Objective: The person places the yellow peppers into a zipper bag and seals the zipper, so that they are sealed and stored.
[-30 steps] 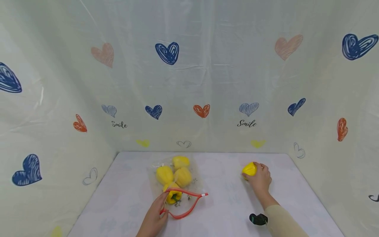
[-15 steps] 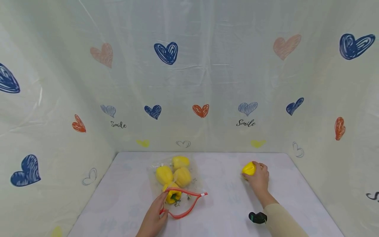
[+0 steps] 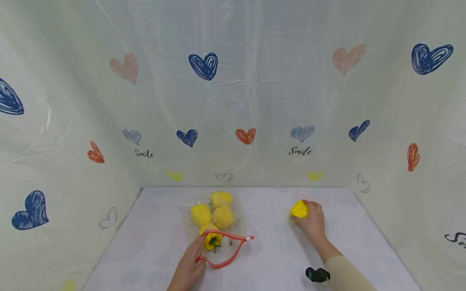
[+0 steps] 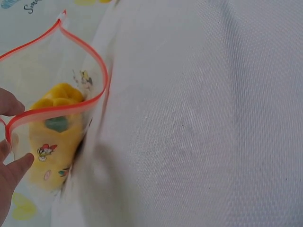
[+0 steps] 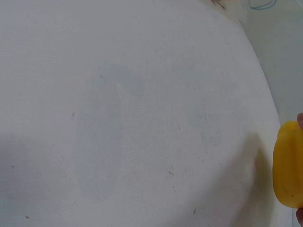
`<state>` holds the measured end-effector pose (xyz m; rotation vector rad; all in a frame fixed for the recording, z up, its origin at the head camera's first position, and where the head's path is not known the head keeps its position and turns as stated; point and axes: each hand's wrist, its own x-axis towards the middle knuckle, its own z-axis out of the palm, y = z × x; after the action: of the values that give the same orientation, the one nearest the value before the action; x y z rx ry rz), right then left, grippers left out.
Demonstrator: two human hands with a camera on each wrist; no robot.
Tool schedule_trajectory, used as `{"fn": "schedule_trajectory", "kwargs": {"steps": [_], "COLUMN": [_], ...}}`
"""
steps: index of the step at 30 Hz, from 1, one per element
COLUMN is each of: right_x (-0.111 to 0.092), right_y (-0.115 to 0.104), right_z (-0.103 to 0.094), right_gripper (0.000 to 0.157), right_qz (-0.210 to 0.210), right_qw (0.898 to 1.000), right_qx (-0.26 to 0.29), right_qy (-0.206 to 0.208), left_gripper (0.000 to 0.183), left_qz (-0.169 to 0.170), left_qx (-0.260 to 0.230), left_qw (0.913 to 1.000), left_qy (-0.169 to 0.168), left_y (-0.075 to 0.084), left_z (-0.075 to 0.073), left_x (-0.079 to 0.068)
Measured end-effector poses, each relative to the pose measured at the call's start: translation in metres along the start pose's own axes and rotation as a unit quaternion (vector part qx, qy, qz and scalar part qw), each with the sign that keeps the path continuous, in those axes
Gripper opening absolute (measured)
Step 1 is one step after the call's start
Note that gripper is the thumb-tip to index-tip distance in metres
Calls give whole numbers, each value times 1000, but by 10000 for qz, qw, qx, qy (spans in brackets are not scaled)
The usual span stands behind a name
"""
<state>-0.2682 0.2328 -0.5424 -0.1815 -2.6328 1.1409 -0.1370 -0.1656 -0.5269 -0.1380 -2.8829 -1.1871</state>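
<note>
My left hand [image 3: 189, 262] grips the near end of a clear zip bag with a red zip rim [image 3: 221, 266]; its mouth gapes. Several yellow bell peppers [image 3: 201, 215] lie inside the bag. The nearest pepper [image 3: 212, 241] has its green stem towards the mouth, and the left wrist view shows that pepper [image 4: 64, 92] just behind the red rim [image 4: 102, 66]. Off to the right, my right hand [image 3: 314, 220] holds another yellow bell pepper [image 3: 299, 209] between thumb and fingers. Only part of this pepper [image 5: 287, 165] shows at the right wrist view's edge.
A white cloth-covered table [image 3: 269, 250] lies under everything. Pale curtains [image 3: 251, 97] printed with hearts stand behind it and at both sides. A small black device [image 3: 317, 275] sits beside the right sleeve [image 3: 347, 275].
My right hand has moved a little to the left with its pepper, mostly in the last half second. The left hand and the bag have stayed nearly still.
</note>
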Motion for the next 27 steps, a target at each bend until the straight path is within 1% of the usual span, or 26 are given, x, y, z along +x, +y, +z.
{"fn": "schedule_trajectory", "kwargs": {"steps": [5, 12, 15, 21, 27], "right_x": [-9, -23, -30, -43, -58], "right_y": [-9, -22, -27, -36, -42], "right_z": [2, 6, 9, 13, 16], "right_gripper": [72, 72, 72, 71, 72], "right_qz": [-211, -424, -473, -497, -464], "right_qw": [9996, 9974, 9963, 9953, 9941], "right_qx": [64, 354, 423, 491, 525], "right_qy": [-147, -472, -582, -663, -823], "left_gripper": [65, 64, 63, 61, 62], "left_qz": [93, 222, 282, 516, 485], "left_qx": [11, 56, 82, 168, 199], "left_qw": [10000, 9997, 9996, 9982, 9983], "left_qy": [23, 7, 47, 253, 265], "left_y": [0, 0, -1, -5, -5], "left_z": [-1, -3, -3, -3, -2], "left_x": [-1, -2, -2, -1, -2]}}
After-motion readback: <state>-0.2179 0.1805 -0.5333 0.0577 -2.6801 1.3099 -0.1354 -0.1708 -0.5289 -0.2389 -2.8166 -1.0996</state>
